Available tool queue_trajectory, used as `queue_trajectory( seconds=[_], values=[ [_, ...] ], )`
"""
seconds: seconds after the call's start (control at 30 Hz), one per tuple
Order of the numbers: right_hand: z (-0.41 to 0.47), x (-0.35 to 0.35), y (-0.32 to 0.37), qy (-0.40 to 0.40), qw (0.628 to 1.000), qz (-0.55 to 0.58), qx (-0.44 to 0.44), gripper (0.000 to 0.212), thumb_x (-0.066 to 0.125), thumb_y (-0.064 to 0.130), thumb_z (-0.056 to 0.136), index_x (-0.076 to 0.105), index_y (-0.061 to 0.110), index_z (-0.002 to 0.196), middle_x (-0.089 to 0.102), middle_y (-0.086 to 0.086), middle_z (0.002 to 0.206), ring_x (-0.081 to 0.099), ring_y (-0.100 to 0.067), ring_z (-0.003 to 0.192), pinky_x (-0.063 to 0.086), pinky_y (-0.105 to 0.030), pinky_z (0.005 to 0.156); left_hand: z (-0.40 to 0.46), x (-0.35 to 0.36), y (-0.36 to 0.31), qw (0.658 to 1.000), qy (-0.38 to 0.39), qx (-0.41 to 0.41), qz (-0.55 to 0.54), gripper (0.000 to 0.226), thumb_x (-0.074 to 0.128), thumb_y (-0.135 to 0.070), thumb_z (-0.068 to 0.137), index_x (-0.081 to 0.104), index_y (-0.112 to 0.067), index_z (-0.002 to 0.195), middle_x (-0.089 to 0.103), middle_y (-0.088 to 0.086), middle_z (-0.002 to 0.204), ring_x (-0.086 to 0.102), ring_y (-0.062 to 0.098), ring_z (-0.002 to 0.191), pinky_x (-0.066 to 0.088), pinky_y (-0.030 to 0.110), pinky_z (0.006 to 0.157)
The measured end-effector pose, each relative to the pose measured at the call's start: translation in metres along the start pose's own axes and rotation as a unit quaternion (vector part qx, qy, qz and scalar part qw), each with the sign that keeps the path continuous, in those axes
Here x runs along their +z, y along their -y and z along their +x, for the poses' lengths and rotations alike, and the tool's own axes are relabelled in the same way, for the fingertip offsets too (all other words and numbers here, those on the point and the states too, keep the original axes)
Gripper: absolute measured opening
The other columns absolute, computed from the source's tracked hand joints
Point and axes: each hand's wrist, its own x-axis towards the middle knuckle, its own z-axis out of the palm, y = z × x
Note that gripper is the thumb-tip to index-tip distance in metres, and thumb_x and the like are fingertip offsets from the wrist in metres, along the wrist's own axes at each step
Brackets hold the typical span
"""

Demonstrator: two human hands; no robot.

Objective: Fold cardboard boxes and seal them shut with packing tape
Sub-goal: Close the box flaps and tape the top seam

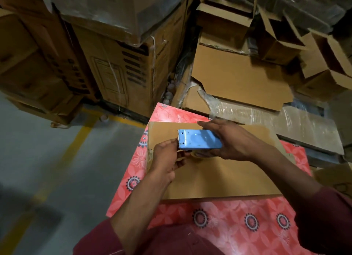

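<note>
A brown cardboard box (219, 176) lies with its closed top up on a table with a red flowered cloth (228, 222). Above the box, my right hand (234, 140) grips a blue tape dispenser (198, 140) with its toothed cutter pointing left. A roll of pale tape (200, 154) shows under the dispenser. My left hand (167, 157) is at the cutter end, its fingers pinching at the tape just below the teeth. The tape's loose end is hidden by the fingers.
Tall stacked cartons (122, 69) stand behind the table at left. Flat and open cardboard boxes (243, 77) pile up at back right, some wrapped in plastic film (257, 117). Grey floor with a yellow line (76, 140) lies to the left.
</note>
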Motion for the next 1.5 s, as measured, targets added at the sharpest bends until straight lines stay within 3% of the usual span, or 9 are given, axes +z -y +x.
queue_trajectory(
  seconds=[0.13, 0.27, 0.47, 0.6, 0.93, 1.1, 1.3, 1.4, 1.5],
  values=[
    [0.006, 0.001, 0.012, 0.006, 0.997, -0.063, -0.039, 0.076, 0.054, 0.085, 0.078, 0.052, 0.036, 0.135, 0.068, 0.006, 0.112, 0.061, -0.021, 0.094, 0.053, -0.041, 0.073, 0.008, -0.021, 0.001, 0.992, -0.058, 0.079, 0.079, 0.021, 0.061, -0.016, 0.105, 0.074, -0.012, 0.090, 0.079, 0.009, 0.080, 0.066, 0.016, 0.057, 0.044, 0.023, 0.044],
    [0.005, -0.004, 0.015, 0.025, 0.995, -0.085, -0.043, 0.067, 0.061, 0.078, 0.080, 0.048, 0.039, 0.133, 0.065, 0.009, 0.115, 0.058, -0.017, 0.094, 0.052, -0.038, 0.071, 0.018, -0.048, 0.010, 0.991, -0.084, 0.087, 0.059, 0.024, 0.063, -0.015, 0.105, 0.068, 0.001, 0.087, 0.065, 0.002, 0.060, 0.052, 0.011, 0.044, 0.037, 0.021, 0.039],
    [-0.004, -0.011, -0.015, 0.076, 0.980, -0.186, -0.002, 0.072, 0.079, 0.053, 0.078, 0.043, 0.043, 0.141, 0.059, 0.014, 0.127, 0.060, -0.018, 0.111, 0.038, -0.030, 0.064, 0.037, -0.120, 0.015, 0.984, -0.158, 0.035, 0.074, 0.019, 0.063, -0.004, 0.100, 0.068, -0.002, 0.082, 0.062, 0.008, 0.064, 0.046, 0.010, 0.041, 0.034, 0.018, 0.038],
    [0.006, 0.006, -0.013, 0.085, 0.982, -0.170, -0.001, 0.073, 0.080, 0.049, 0.076, 0.047, 0.043, 0.141, 0.061, 0.013, 0.121, 0.060, -0.017, 0.109, 0.053, -0.034, 0.072, 0.051, -0.123, 0.021, 0.982, -0.173, 0.034, 0.068, 0.017, 0.062, -0.007, 0.101, 0.070, -0.002, 0.087, 0.062, 0.004, 0.066, 0.045, 0.010, 0.041, 0.033, 0.018, 0.038],
    [0.015, 0.024, -0.008, 0.086, 0.988, -0.129, 0.020, 0.071, 0.078, 0.041, 0.081, 0.048, 0.040, 0.145, 0.061, 0.010, 0.120, 0.058, -0.018, 0.108, 0.043, -0.032, 0.066, 0.061, -0.133, 0.034, 0.958, -0.236, 0.143, 0.085, 0.025, 0.067, -0.024, 0.102, 0.075, -0.012, 0.081, 0.070, 0.001, 0.073, 0.051, 0.012, 0.053, 0.042, 0.026, 0.046],
    [0.012, 0.020, -0.010, 0.082, 0.987, -0.133, 0.030, 0.070, 0.078, 0.038, 0.081, 0.049, 0.041, 0.145, 0.060, 0.011, 0.115, 0.048, -0.012, 0.095, 0.034, -0.029, 0.060, 0.072, -0.136, 0.039, 0.963, -0.234, 0.115, 0.071, 0.022, 0.068, -0.023, 0.100, 0.076, -0.008, 0.085, 0.069, 0.002, 0.072, 0.050, 0.014, 0.054, 0.041, 0.026, 0.046],
    [0.018, 0.023, -0.003, 0.092, 0.985, -0.144, 0.027, 0.068, 0.077, 0.038, 0.083, 0.049, 0.043, 0.144, 0.059, 0.012, 0.114, 0.055, -0.015, 0.104, 0.036, -0.029, 0.060, 0.078, -0.122, 0.057, 0.958, -0.244, 0.067, 0.134, 0.023, 0.064, -0.015, 0.094, 0.075, -0.019, 0.074, 0.074, 0.000, 0.075, 0.057, 0.019, 0.060, 0.041, 0.025, 0.049],
    [0.019, 0.021, -0.002, 0.101, 0.984, -0.143, 0.030, 0.064, 0.076, 0.040, 0.084, 0.049, 0.043, 0.142, 0.057, 0.013, 0.111, 0.052, -0.015, 0.102, 0.033, -0.029, 0.060, 0.080, -0.114, 0.065, 0.943, -0.253, 0.078, 0.202, 0.035, 0.065, -0.022, 0.089, 0.062, -0.013, 0.055, 0.052, 0.012, 0.058, 0.046, 0.028, 0.055, 0.041, 0.033, 0.057],
    [0.020, 0.020, 0.002, 0.113, 0.982, -0.152, 0.031, 0.064, 0.075, 0.039, 0.085, 0.049, 0.043, 0.143, 0.059, 0.011, 0.116, 0.055, -0.016, 0.107, 0.034, -0.029, 0.059, 0.082, -0.110, 0.064, 0.934, -0.257, 0.084, 0.233, 0.038, 0.062, -0.034, 0.087, 0.057, -0.011, 0.056, 0.049, 0.024, 0.069, 0.046, 0.040, 0.060, 0.042, 0.037, 0.057]
  ],
)
